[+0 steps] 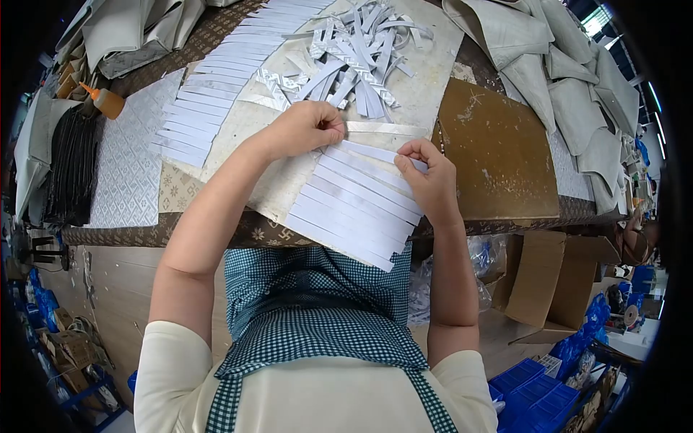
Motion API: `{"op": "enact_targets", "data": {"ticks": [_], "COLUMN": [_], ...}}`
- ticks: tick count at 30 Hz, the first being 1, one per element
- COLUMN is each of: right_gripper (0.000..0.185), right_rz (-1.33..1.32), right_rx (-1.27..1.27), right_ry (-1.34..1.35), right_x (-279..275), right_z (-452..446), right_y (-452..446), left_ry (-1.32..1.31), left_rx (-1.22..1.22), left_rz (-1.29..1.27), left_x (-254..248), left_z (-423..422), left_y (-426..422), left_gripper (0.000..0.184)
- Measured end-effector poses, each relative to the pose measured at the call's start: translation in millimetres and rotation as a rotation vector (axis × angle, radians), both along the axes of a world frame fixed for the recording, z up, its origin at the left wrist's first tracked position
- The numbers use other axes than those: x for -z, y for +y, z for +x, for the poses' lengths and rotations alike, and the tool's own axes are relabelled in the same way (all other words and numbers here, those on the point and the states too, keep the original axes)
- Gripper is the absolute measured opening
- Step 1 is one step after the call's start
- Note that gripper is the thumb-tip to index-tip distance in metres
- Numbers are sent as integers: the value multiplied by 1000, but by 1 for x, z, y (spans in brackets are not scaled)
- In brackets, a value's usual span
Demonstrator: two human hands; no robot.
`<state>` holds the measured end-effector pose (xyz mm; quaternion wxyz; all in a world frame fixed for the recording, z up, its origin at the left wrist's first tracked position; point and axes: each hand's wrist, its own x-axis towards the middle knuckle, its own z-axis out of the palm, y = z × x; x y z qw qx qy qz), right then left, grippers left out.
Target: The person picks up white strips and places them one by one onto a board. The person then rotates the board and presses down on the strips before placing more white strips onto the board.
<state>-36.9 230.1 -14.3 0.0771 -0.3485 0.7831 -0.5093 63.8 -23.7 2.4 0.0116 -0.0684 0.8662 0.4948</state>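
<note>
Both my hands are on one white strip (372, 151) at the upper edge of a row of cut white strips (354, 198). My left hand (312, 130) pinches its left end, fingers closed. At its right end my right hand (427, 173) grips it between thumb and fingers. The row's lower corner hangs over the table's front edge. Just above my hands lies a separate narrow pale strip (386, 129). Beyond it is a loose pile of strips (361, 61), some with a grey pattern. A long fanned row of white strips (216, 83) curves away at the left.
An orange glue bottle (108, 102) and a dark stack (71, 166) stand at the left. A brown board (498, 151) lies to the right. Folded grey pieces (577, 94) are heaped at the right edge. Below the table are an open cardboard box (552, 278) and blue crates (534, 393).
</note>
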Motion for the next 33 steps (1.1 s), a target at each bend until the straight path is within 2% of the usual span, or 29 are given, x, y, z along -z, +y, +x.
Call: {"op": "enact_targets", "data": {"ticks": [7,22,33], "right_gripper": [12,12,8], "right_rz": [-7,58,200], "right_rx": [23,87,49], "right_ry": [-58,92,214], "right_x": [-2,2,-8], "right_z": [4,2,-3], "right_y": [1,14,36], "left_ry": [25,-66,108], "left_rx": [-14,51,67], "left_rz": [-119,-405,-547], "left_x": [-6,-13,-10], "left_z": [-3,-9,-2], "left_y": [1,4,15], "left_gripper": [11,14,8]}}
